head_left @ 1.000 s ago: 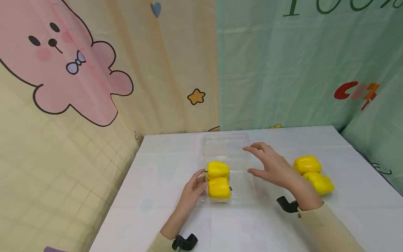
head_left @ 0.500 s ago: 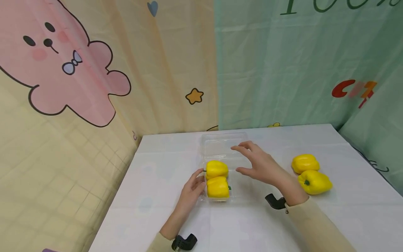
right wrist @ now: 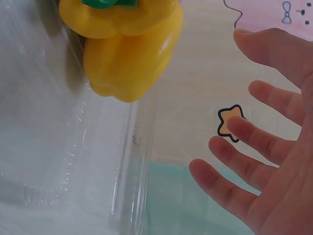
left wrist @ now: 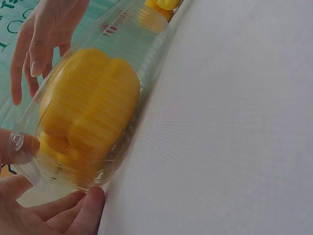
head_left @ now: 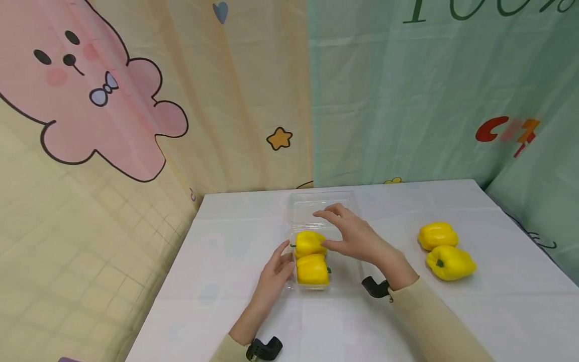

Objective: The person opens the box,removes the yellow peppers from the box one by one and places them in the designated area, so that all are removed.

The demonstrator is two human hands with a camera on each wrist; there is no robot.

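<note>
A clear plastic clamshell box (head_left: 346, 269) lies on the table with its lid folded back. In its left half sit two yellow bell peppers, a far one (head_left: 309, 245) and a near one (head_left: 312, 270) with a green stem. My left hand (head_left: 273, 275) holds the box's left side; the left wrist view shows its thumb (left wrist: 92, 208) low at the wall and a finger up by the rim. Over the box, my right hand (head_left: 359, 241) has its fingers spread with nothing in them, its thumb tip overlapping the far pepper in the head view.
Two more yellow bell peppers, one farther back (head_left: 438, 236) and one nearer (head_left: 451, 263), lie together on the table to the right. Behind the white table (head_left: 217, 281) hang a cream curtain (head_left: 253, 90) and a green curtain (head_left: 384, 100).
My right hand has moved left across the box, from beside the right-hand peppers toward the two in the box. My left hand stays at the box's left side.
</note>
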